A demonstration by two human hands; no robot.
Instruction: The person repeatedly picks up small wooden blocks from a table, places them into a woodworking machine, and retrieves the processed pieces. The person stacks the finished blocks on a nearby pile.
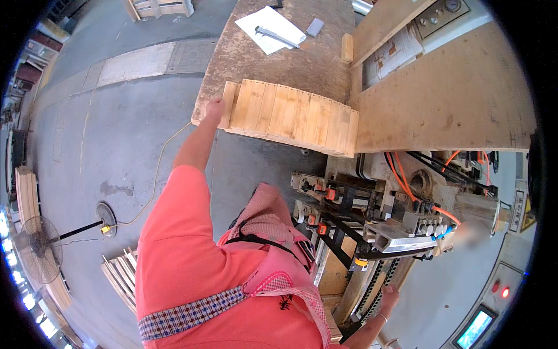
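Observation:
At the near edge of a worn brown table, several light wooden slats (290, 113) stand side by side in a row, small dark holes along their upper ends. My left hand (215, 109) is closed on the leftmost wooden slat (228, 104), which sits slightly apart from its neighbours. Low on the right, my right hand (390, 295) is beside the machine's dark toothed rail (372, 288). Its fingers look curled; whatever they may hold is too small to make out.
A clamping machine (401, 227) with orange hoses stands at the right, below a wooden board (447, 104). On the table (226, 64) lie paper and a caliper (276, 36). A floor fan (39, 247), its cable, and stacked wood strips (120, 276) are at the left.

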